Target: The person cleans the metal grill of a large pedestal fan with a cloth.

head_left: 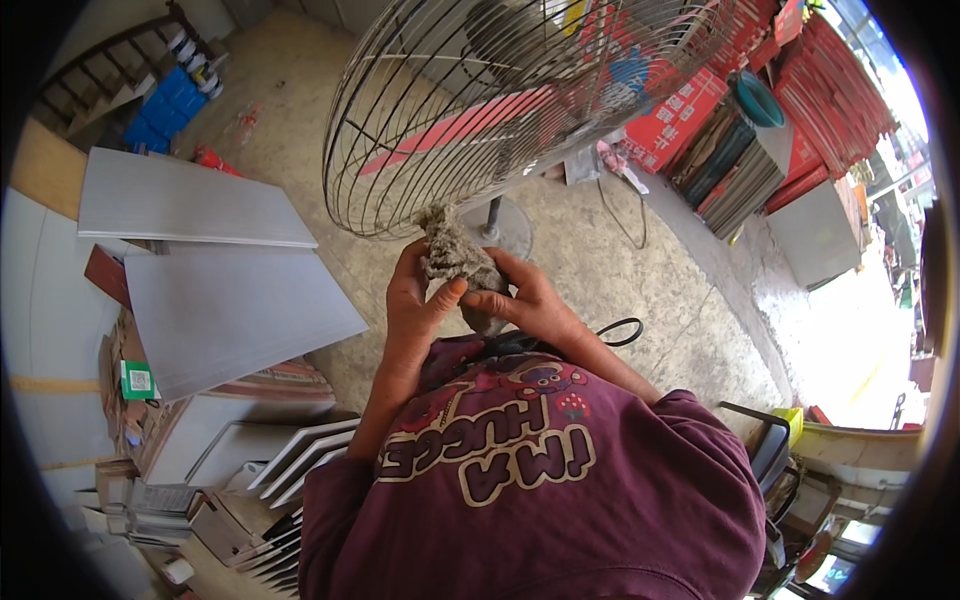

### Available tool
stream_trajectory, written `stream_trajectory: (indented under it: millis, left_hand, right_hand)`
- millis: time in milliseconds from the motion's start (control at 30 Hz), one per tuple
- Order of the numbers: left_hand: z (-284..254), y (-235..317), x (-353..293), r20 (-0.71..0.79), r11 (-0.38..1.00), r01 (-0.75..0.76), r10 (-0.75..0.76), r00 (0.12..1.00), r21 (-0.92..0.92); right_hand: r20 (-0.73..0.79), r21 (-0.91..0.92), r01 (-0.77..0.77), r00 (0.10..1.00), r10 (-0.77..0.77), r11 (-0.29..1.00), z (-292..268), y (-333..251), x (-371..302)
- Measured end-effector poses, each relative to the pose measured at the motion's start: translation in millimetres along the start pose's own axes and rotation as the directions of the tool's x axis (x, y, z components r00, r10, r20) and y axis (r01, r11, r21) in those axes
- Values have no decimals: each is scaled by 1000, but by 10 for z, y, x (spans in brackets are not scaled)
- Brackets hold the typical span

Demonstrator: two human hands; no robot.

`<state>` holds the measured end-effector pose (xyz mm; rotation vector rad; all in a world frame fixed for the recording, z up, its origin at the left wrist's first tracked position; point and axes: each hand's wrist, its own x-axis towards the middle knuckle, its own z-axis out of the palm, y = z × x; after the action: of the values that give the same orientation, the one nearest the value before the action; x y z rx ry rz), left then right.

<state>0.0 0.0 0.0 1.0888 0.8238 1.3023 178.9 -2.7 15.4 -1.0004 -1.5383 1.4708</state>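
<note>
A large pedestal fan stands in front of me, its round wire guard (420, 110) with red blades behind it. A grey, dusty rag (455, 258) touches the lower rim of the guard. My left hand (415, 300) grips the rag from the left, thumb pressed on it. My right hand (525, 300) pinches the rag's lower end from the right. Both forearms rise from my maroon printed sweatshirt (530, 480).
Grey flat panels (230, 300) lie stacked at the left, with white frames (300, 455) and cardboard below them. The fan's round base (505, 225) rests on the concrete floor. Red boxes (680, 115) and stacked boards (735, 165) stand at the upper right. A black cable loop (622, 330) lies by my right arm.
</note>
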Motion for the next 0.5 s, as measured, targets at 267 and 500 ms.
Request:
stream_trajectory:
  millis: [267,500]
  left_hand:
    - [34,-112,-107,154,996,21,-35,987,90]
    - [-54,-7,-159,103,999,-35,38,994,-35]
  right_hand:
    - [-14,103,-25,1000,27,994,17,-179,69]
    - [80,115,-2,997,-8,993,119,-310,132]
